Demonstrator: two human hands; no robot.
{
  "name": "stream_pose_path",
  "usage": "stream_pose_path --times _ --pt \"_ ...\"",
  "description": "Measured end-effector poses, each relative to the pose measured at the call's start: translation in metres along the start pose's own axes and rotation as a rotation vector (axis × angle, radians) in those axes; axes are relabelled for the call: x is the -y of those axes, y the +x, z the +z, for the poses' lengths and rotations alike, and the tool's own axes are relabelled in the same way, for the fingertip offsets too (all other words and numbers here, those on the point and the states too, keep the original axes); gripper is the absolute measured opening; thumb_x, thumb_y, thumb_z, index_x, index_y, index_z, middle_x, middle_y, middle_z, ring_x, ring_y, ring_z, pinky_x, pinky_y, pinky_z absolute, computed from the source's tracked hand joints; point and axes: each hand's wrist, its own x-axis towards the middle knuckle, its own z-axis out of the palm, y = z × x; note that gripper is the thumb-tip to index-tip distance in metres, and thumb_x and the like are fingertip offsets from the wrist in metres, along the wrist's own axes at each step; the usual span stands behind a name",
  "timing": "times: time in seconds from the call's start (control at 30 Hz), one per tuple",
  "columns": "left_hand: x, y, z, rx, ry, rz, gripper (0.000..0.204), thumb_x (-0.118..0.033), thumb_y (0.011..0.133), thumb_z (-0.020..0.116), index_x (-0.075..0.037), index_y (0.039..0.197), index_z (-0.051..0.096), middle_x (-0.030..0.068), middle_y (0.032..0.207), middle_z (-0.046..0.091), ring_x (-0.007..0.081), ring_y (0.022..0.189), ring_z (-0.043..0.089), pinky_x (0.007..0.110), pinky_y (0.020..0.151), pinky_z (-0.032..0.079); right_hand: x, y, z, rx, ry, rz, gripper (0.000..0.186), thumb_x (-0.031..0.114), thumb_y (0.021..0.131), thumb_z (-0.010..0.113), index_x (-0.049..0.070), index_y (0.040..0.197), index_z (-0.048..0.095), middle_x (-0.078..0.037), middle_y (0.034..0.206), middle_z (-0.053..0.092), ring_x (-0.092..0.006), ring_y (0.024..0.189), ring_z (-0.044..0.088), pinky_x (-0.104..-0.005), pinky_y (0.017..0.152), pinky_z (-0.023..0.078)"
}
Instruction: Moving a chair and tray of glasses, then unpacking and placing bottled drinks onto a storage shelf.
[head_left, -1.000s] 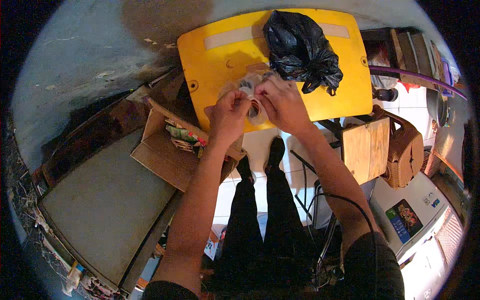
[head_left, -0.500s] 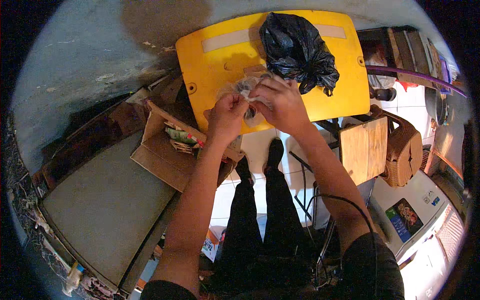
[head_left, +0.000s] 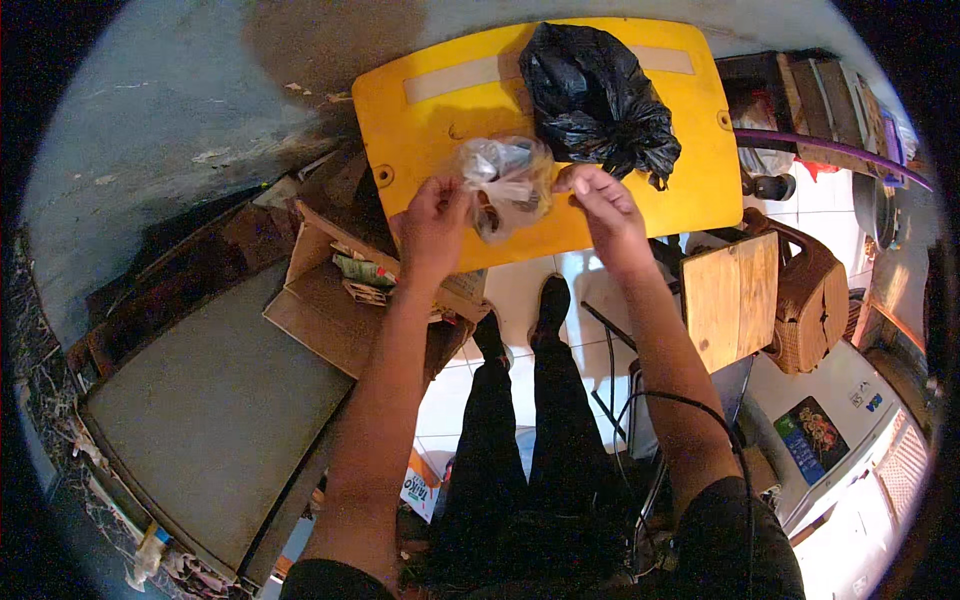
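Note:
A small clear plastic bag (head_left: 512, 192) sits near the front edge of a yellow tabletop (head_left: 430, 140), bunched up at its middle. Silvery and dark items show through its film, too blurred to name. My left hand (head_left: 436, 222) is closed, with its fingertips pinching the bag's left side. On the opposite side, my right hand (head_left: 608, 212) pinches thumb against finger at the bag's right edge; the film there is barely visible. Behind my right hand lies a knotted black plastic bag (head_left: 590, 90), apart from both hands.
An open cardboard box (head_left: 325, 315) with packets inside stands left of the table, beside a grey flat surface (head_left: 215, 410). To the right are a wooden board (head_left: 730, 300), a brown woven basket (head_left: 808, 300) and a white appliance (head_left: 825, 430). A thin black cable (head_left: 690, 402) crosses my right forearm.
My hands have drawn apart from close together over the clear bag, left hand leftward and right hand rightward. More of the bag shows between them. The black bag stays put.

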Motion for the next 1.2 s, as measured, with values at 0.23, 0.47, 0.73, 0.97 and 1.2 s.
stream_pose_path --times 0.23,0.47,0.73,0.97,1.2 --pt "0.005 -0.006 -0.009 -0.185 0.222 0.390 0.027 -0.014 0.077 0.074 -0.008 0.103 0.065 0.0046 0.110 0.066 0.0248 0.099 0.059 0.039 0.092 0.043 0.016 0.012 0.010 -0.034 -0.668 -0.451 0.032 0.000 0.078 0.072 0.011 0.107 0.067 -0.005 0.105 0.066 -0.0197 0.092 0.061 -0.0319 0.078 0.048" --pt "0.001 -0.004 -0.012 -0.092 0.701 0.774 0.027 -0.019 0.074 0.077 -0.013 0.097 0.065 0.0006 0.105 0.066 0.0245 0.103 0.058 0.044 0.100 0.032 0.021 0.012 0.010 0.075 -1.101 -0.613 0.024 0.002 0.074 0.076 0.005 0.095 0.066 -0.010 0.098 0.067 -0.0288 0.094 0.064 -0.0386 0.083 0.050" --pt "0.013 -0.006 -0.016 0.003 0.465 0.517 0.021 -0.018 0.076 0.077 -0.011 0.090 0.064 0.0026 0.091 0.066 0.0248 0.093 0.060 0.043 0.093 0.035 0.017 0.008 0.019 0.015 -0.920 -0.649 0.020 0.006 0.077 0.075 0.006 0.096 0.067 -0.011 0.096 0.066 -0.0297 0.090 0.063 -0.0389 0.081 0.050" --pt "0.008 0.005 -0.032 0.054 0.556 0.621 0.017 -0.022 0.081 0.075 -0.012 0.088 0.064 0.0012 0.084 0.064 0.0208 0.084 0.061 0.041 0.090 0.035 0.012 0.005 0.011 0.060 -1.026 -0.566 0.025 0.003 0.077 0.074 0.007 0.101 0.066 -0.011 0.087 0.064 -0.0313 0.085 0.062 -0.0395 0.080 0.049" --pt "0.001 0.018 -0.040 0.009 0.603 0.526 0.018 -0.029 0.089 0.069 -0.013 0.091 0.062 0.0004 0.082 0.063 0.0192 0.080 0.061 0.040 0.089 0.035 0.002 0.001 0.001 -0.183 -0.742 -0.457 0.025 -0.003 0.085 0.070 0.002 0.096 0.048 -0.011 0.078 0.059 -0.0211 0.071 0.064 -0.0301 0.063 0.049"
